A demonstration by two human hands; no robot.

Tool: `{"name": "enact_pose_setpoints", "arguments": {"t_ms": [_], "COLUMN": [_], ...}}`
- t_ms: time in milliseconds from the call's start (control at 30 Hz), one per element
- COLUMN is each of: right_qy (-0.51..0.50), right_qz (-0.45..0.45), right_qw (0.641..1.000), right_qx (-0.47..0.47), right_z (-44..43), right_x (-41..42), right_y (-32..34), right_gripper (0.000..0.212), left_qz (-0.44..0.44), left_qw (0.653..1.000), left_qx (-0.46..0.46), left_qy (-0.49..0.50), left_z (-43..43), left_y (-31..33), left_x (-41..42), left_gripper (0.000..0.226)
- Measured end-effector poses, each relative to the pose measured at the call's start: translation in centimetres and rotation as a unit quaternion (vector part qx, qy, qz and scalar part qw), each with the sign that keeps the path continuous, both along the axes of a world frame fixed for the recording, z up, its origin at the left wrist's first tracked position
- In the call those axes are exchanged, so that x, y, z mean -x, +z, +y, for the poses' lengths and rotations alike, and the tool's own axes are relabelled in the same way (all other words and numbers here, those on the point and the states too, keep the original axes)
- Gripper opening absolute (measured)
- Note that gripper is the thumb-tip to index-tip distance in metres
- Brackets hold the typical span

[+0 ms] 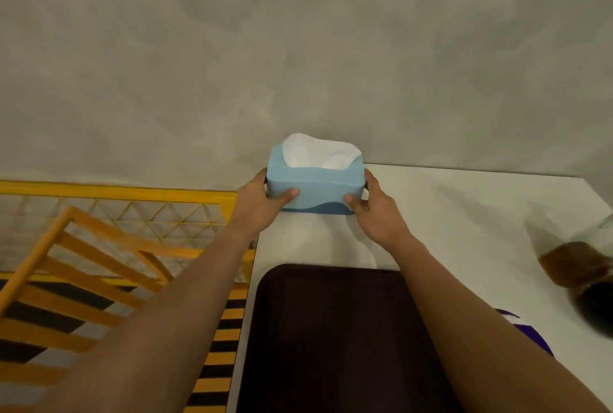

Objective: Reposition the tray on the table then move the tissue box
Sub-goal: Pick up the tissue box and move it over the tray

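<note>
A light blue tissue box with white tissue sticking out of its top sits at the far left corner of the white table, close to the grey wall. My left hand grips its left end, thumb on the front face. My right hand grips its right end the same way. I cannot tell whether the box rests on the table or is slightly lifted. A dark brown tray lies flat on the table near me, between my forearms, its far edge a short way from the box.
A blurred jar with a brown base stands at the table's right edge. A purple and white object peeks out beside my right forearm. Left of the table are an orange wooden chair back, a yellow mesh railing and yellow-black floor stripes.
</note>
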State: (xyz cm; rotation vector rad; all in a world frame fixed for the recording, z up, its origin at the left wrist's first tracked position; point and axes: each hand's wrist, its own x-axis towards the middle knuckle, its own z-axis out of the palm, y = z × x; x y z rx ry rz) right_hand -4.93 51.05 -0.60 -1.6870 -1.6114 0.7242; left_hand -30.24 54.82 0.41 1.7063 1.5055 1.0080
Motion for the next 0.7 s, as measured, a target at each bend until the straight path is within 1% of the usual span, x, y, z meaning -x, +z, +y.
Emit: {"name": "enact_pose_setpoints", "arguments": {"t_ms": [333,700], "right_qy": [0.002,0.0], "right_qz": [0.003,-0.005], "right_qw": [1.0,1.0], "right_qx": [0.009,0.02], "right_z": [2.1,4.1], "right_x": [0.0,-0.1], "right_y": [0.2,-0.1], "right_gripper": [0.066,0.067], "left_qz": [-0.019,-0.023], "left_qw": [1.0,0.999], "left_qx": [0.009,0.027], "left_qy": [-0.006,-0.009], "left_z": [2.4,4.0], "left_y": [-0.6,-0.7], "left_x": [-0.2,-0.5], "left_gripper": [0.075,0.071]}}
